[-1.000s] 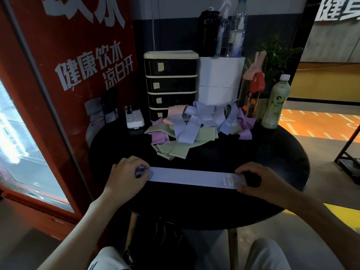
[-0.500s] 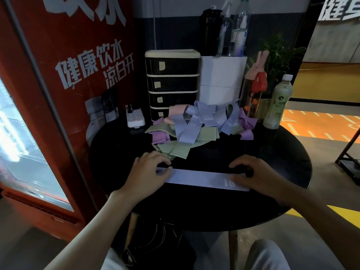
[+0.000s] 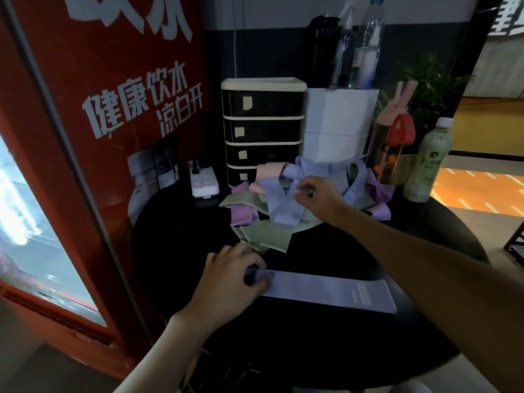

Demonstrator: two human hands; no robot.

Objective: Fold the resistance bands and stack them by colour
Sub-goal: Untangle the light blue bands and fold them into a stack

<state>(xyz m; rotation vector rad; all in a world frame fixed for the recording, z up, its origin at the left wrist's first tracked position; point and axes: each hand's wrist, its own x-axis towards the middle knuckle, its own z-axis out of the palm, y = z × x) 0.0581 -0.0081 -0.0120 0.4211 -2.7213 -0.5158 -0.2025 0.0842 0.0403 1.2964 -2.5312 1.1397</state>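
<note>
A flat lavender band point(image 3: 326, 290) lies along the near part of the round black table point(image 3: 175, 251). My left hand point(image 3: 229, 276) pinches its left end between thumb and fingers. Farther back sits a tangled pile of bands: lavender point(image 3: 280, 205), green point(image 3: 266, 234), purple point(image 3: 241, 214) and pink point(image 3: 269, 171). My right hand point(image 3: 314, 194) reaches over the table into the pile, fingers curled round a lavender band at its top.
Behind the pile stand a black drawer unit point(image 3: 263, 129), a white box point(image 3: 337, 129) with bottles on top, a rabbit-eared bottle point(image 3: 391, 137) and a green bottle point(image 3: 428, 160). A white power strip point(image 3: 202, 180) lies at the table's back left. A red cabinet point(image 3: 85, 137) is on the left.
My right hand left the flat band's right end and reached forward into the pile. My left hand moved inward along the flat band, which now looks shorter, and stays on its left end.
</note>
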